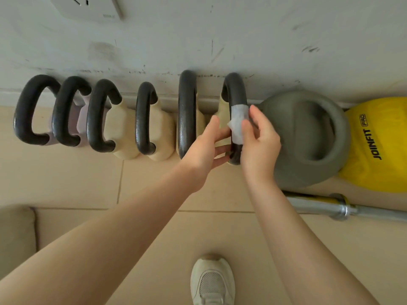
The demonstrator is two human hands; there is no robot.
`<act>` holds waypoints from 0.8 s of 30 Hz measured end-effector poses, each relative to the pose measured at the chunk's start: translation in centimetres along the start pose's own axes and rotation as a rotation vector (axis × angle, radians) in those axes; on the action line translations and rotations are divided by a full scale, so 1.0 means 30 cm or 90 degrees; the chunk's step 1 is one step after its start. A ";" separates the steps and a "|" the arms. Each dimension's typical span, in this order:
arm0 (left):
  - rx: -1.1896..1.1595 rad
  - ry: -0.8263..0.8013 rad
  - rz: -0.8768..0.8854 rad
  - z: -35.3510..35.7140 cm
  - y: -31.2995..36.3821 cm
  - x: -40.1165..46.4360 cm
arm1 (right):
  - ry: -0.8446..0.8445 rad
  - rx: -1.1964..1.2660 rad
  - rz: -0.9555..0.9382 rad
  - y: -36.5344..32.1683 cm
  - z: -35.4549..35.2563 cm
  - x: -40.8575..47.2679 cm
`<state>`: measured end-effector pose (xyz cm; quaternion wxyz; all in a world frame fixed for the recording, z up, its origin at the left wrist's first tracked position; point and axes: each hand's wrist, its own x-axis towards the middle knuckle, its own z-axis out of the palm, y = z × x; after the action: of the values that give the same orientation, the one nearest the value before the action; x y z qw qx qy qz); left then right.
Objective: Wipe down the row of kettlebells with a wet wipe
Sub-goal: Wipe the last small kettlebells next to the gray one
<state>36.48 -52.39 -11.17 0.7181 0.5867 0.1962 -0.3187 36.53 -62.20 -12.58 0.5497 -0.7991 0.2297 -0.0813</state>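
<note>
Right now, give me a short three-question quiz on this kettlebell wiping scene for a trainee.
1. True or false: the wet wipe is wrapped on the handle of the large grey kettlebell.
2. Which hand pinches the wipe: A left hand, B right hand, C neither?
3. Fill in: counting from the left, the wipe sits on the ___ black handle.

Key: 1 false; 2 B; 3 sixth.
</note>
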 end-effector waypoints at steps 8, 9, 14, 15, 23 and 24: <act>-0.037 0.007 -0.015 -0.017 0.006 0.019 | -0.044 0.039 0.142 -0.035 0.003 0.034; -0.036 0.011 -0.011 -0.019 0.006 0.020 | -0.063 0.082 0.220 -0.063 0.001 0.061; -0.036 0.012 -0.008 -0.027 0.014 0.016 | -0.077 0.114 0.191 -0.042 0.003 0.046; -0.035 0.010 -0.009 -0.026 0.012 0.018 | -0.073 0.118 0.147 -0.012 0.000 0.016; 0.032 -0.049 -0.041 -0.036 -0.025 0.019 | -0.063 0.063 0.014 0.197 0.020 -0.158; 0.038 -0.050 -0.044 -0.036 -0.031 0.019 | -0.069 0.069 0.029 0.225 0.037 -0.175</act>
<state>36.34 -51.57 -12.46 0.6962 0.5876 0.1781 -0.3718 30.46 -60.82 -18.55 0.6052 -0.7661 0.2132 -0.0378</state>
